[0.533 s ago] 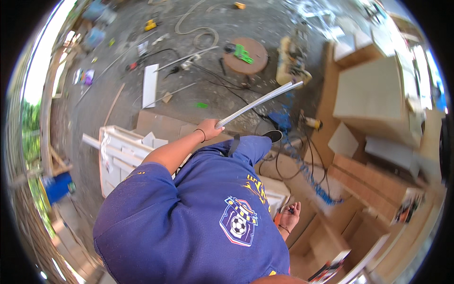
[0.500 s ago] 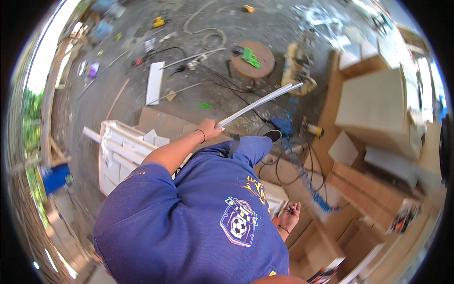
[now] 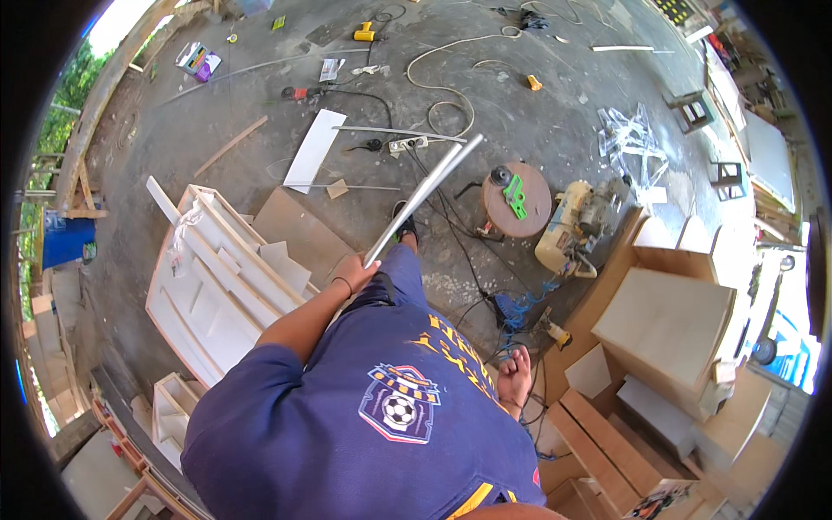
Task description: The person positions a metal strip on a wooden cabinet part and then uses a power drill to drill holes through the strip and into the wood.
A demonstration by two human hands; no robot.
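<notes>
My left hand (image 3: 355, 274) is closed around the lower ends of a few long, thin white strips (image 3: 425, 195). They slant up and away to the right, above the concrete floor, their far ends slightly apart. At my right side, my right hand (image 3: 515, 378) hangs with its fingers curled. Whatever it may hold is hidden by the fingers. Beside my left arm lies a white cabinet frame (image 3: 217, 286) with wooden edges and loose white pieces on it. The strips' far ends appear near a round brown stool top (image 3: 517, 201) carrying a green tool (image 3: 515, 198).
An air compressor (image 3: 563, 227) stands right of the stool, with a blue coiled hose (image 3: 520, 310) nearby. Cables, a power strip (image 3: 408, 145), a white board (image 3: 315, 152) and a yellow drill (image 3: 365, 33) lie on the floor. Wooden cabinet boxes (image 3: 663, 321) crowd the right.
My view has swung, and I have moved forward across the floor. The strips stay in my left hand and now point more steeply away. My right hand's fingers look more curled, hiding the small dark thing seen there.
</notes>
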